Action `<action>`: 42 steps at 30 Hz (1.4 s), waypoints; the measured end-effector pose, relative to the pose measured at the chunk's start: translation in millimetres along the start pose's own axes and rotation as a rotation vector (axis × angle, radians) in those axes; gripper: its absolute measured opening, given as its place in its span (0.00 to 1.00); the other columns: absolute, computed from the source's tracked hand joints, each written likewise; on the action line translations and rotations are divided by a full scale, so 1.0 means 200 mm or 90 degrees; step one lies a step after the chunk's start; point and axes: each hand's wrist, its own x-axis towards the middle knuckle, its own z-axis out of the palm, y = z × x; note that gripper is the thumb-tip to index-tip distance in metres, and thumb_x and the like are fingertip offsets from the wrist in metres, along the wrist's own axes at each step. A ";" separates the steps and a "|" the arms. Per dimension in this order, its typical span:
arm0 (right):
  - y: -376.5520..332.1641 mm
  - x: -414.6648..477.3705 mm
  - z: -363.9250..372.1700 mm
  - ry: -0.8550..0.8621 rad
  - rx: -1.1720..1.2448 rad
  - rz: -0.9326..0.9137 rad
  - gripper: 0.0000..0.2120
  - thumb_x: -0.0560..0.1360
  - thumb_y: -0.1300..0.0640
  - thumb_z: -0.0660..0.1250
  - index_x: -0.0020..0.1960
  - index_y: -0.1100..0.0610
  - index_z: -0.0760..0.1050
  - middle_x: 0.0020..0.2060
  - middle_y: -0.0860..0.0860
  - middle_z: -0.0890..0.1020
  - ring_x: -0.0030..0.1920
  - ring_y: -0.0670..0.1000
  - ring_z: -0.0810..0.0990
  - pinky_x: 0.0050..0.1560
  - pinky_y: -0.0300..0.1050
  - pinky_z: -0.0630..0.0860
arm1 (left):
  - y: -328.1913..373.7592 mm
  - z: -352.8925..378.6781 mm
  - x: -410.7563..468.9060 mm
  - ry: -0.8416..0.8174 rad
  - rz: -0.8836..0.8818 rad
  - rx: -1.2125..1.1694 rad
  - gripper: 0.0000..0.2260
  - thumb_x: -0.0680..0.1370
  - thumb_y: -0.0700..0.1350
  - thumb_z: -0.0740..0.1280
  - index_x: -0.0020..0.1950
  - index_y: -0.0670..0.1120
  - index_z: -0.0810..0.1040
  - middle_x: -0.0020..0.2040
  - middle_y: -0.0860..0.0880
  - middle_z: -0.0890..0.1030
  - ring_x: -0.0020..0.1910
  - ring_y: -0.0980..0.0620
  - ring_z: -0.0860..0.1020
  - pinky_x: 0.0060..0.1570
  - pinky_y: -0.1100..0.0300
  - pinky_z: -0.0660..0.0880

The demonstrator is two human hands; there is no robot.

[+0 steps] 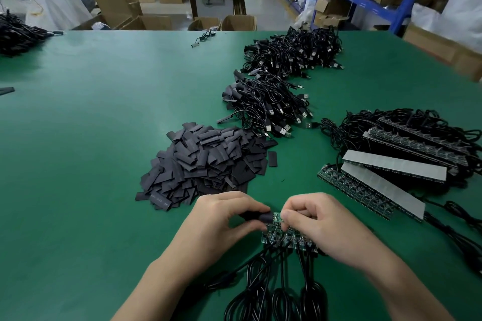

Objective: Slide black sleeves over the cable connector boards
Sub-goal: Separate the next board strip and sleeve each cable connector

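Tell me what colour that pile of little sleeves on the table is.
Matte black. The pile of sleeves shows best in the head view, the only one here.

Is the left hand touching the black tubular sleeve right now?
Touching. Head view shows the left hand pinching the black tubular sleeve between thumb and fingers.

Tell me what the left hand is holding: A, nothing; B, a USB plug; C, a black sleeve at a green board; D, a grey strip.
C: the left hand pinches a black sleeve at the end of the green board strip held by the right hand.
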 end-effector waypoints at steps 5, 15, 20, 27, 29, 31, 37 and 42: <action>-0.01 0.01 0.02 -0.004 -0.009 -0.001 0.12 0.81 0.50 0.66 0.40 0.48 0.81 0.24 0.44 0.69 0.27 0.46 0.62 0.31 0.42 0.58 | 0.02 0.03 -0.01 0.021 0.005 0.001 0.10 0.74 0.49 0.77 0.53 0.48 0.87 0.48 0.59 0.86 0.47 0.64 0.83 0.50 0.66 0.80; -0.02 -0.01 -0.03 0.059 -0.052 -0.021 0.07 0.79 0.46 0.69 0.43 0.44 0.81 0.36 0.43 0.85 0.37 0.42 0.81 0.39 0.35 0.70 | 0.01 0.02 0.00 0.113 -0.009 0.015 0.09 0.73 0.48 0.77 0.52 0.47 0.88 0.47 0.59 0.86 0.47 0.64 0.83 0.51 0.62 0.80; -0.03 -0.01 -0.01 0.039 -0.043 -0.012 0.07 0.79 0.47 0.69 0.43 0.43 0.81 0.35 0.45 0.82 0.32 0.41 0.76 0.37 0.37 0.72 | 0.00 0.03 -0.01 0.087 0.024 0.010 0.08 0.74 0.45 0.78 0.52 0.47 0.88 0.48 0.58 0.86 0.48 0.62 0.83 0.50 0.62 0.81; -0.03 -0.01 0.00 0.023 -0.061 -0.014 0.07 0.80 0.47 0.68 0.45 0.40 0.83 0.39 0.42 0.85 0.37 0.40 0.79 0.40 0.34 0.71 | -0.02 0.04 -0.01 0.087 0.089 0.053 0.07 0.76 0.44 0.77 0.52 0.46 0.87 0.48 0.55 0.85 0.47 0.61 0.83 0.47 0.60 0.81; -0.03 0.00 0.00 0.016 -0.062 -0.014 0.08 0.81 0.47 0.68 0.45 0.40 0.83 0.39 0.43 0.84 0.39 0.44 0.80 0.40 0.36 0.71 | -0.02 0.04 -0.01 0.088 0.132 0.091 0.06 0.76 0.45 0.77 0.52 0.45 0.87 0.48 0.54 0.85 0.46 0.59 0.83 0.45 0.60 0.81; -0.02 0.00 0.00 0.008 -0.060 -0.018 0.09 0.81 0.47 0.67 0.45 0.40 0.83 0.39 0.45 0.84 0.39 0.47 0.79 0.38 0.37 0.70 | -0.01 0.04 0.00 0.084 0.165 0.114 0.06 0.78 0.46 0.76 0.53 0.45 0.87 0.48 0.54 0.85 0.45 0.57 0.83 0.44 0.60 0.81; -0.03 0.00 0.01 0.024 -0.022 -0.022 0.08 0.81 0.47 0.69 0.44 0.39 0.82 0.32 0.44 0.83 0.30 0.38 0.75 0.36 0.31 0.70 | -0.02 0.04 -0.01 0.103 0.112 0.050 0.08 0.76 0.46 0.78 0.53 0.46 0.87 0.49 0.55 0.85 0.47 0.59 0.83 0.47 0.59 0.81; -0.03 0.00 0.00 0.065 0.029 -0.015 0.08 0.80 0.47 0.68 0.45 0.39 0.84 0.31 0.47 0.84 0.38 0.42 0.82 0.49 0.44 0.74 | -0.01 0.05 0.00 0.257 0.007 0.022 0.12 0.71 0.48 0.79 0.54 0.48 0.87 0.47 0.58 0.85 0.45 0.61 0.83 0.50 0.68 0.78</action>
